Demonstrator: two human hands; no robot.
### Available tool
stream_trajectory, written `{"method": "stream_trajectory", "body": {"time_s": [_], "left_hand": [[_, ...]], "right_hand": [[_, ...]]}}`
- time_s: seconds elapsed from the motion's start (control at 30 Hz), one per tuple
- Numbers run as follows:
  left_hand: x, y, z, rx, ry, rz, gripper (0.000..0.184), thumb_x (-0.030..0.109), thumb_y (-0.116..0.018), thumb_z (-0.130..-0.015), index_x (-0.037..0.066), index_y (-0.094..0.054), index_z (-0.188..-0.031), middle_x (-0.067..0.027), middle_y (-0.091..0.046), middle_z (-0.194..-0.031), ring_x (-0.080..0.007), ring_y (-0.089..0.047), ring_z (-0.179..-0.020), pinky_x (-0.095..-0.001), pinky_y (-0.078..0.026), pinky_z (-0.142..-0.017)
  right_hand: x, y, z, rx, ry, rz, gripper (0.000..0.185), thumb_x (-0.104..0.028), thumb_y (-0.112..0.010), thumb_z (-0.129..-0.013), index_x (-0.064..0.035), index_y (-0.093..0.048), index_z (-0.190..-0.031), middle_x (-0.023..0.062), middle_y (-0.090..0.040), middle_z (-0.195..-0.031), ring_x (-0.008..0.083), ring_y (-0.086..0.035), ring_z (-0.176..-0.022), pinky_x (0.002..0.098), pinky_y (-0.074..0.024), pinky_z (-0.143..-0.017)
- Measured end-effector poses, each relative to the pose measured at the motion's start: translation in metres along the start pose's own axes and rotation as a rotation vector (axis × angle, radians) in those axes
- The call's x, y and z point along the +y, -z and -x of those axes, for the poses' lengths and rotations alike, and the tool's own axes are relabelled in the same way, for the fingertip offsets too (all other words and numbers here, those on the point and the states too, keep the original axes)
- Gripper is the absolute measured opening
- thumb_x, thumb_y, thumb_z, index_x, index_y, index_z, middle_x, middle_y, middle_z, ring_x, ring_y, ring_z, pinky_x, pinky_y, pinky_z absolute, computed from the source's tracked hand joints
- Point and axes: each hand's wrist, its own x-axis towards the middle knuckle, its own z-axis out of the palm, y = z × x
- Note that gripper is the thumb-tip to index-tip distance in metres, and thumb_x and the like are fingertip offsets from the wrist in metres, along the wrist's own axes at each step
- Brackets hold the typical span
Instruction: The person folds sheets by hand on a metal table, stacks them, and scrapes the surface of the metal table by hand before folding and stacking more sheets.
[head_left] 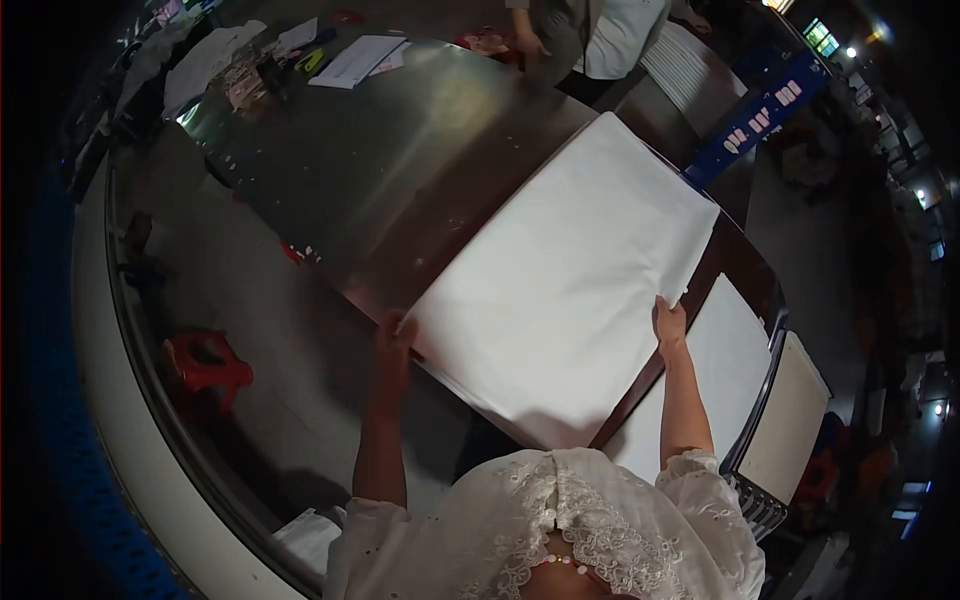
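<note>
A large white sheet (560,270), creased near its right side, lies across the dark table with layered edges showing at its near left side. Whether it is paper or cloth I cannot tell. My left hand (398,335) is closed on the sheet's left corner, the fingers partly in shadow. On the right edge, my right hand (670,322) pinches the sheet, thumb on top and fingers hidden beneath. More white sheets (690,375) lie to the right, close to my right forearm.
The dark shiny table (370,180) stretches away to the far left, with papers (358,60) at its far end. Another person (610,40) stands across it. A blue panel (760,118) stands at the right, a red stool (208,365) on the floor at left.
</note>
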Motion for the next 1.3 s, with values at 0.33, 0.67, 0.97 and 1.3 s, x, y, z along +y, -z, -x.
{"method": "stream_trajectory", "body": {"time_s": [0.33, 0.67, 0.97, 1.3], "left_hand": [[-0.061, 0.05, -0.033, 0.359, -0.908, -1.483, 0.028, 0.025, -0.051, -0.09, -0.001, -0.054, -0.099, -0.0038, -0.053, -0.08, -0.0129, -0.051, -0.072, -0.0302, -0.045, -0.063], [-0.179, -0.17, 0.16, -0.94, -0.137, -0.618, 0.037, 0.014, -0.054, -0.089, -0.001, -0.046, -0.121, -0.012, -0.056, -0.103, -0.0203, -0.056, -0.094, -0.0322, -0.048, -0.081], [-0.262, -0.254, 0.198, -0.812, -0.123, -0.966, 0.031, 0.025, -0.059, -0.078, 0.001, -0.06, -0.098, -0.0172, -0.063, -0.086, -0.031, -0.061, -0.079, -0.0377, -0.048, -0.071], [-0.055, -0.338, 0.261, -1.269, 0.073, -0.342, 0.039, 0.023, -0.056, -0.085, -0.006, -0.052, -0.111, -0.0113, -0.061, -0.097, -0.0152, -0.055, -0.092, -0.0312, -0.043, -0.082]], "right_hand": [[0.023, 0.016, 0.063, 0.126, 0.052, 0.257, 0.057, -0.027, -0.056, -0.086, 0.0003, -0.035, -0.131, 0.0235, -0.058, -0.1, 0.0336, -0.057, -0.092, 0.0371, -0.0438, -0.084], [0.264, 0.264, 0.229, 0.632, -0.265, 1.023, 0.056, -0.036, -0.046, -0.088, -0.0089, -0.033, -0.135, 0.0239, -0.033, -0.134, 0.0398, -0.03, -0.125, 0.0558, -0.0309, -0.094], [0.286, 0.312, 0.254, 0.602, -0.372, 0.298, 0.046, -0.026, -0.057, -0.083, 0.0028, -0.047, -0.117, 0.0223, -0.059, -0.107, 0.0329, -0.057, -0.099, 0.0386, -0.0436, -0.084], [0.243, 0.286, 0.277, -0.137, -0.64, -1.088, 0.055, -0.035, -0.051, -0.082, 0.0024, -0.047, -0.123, 0.0171, -0.056, -0.117, 0.0321, -0.054, -0.107, 0.0427, -0.0417, -0.094]]}}
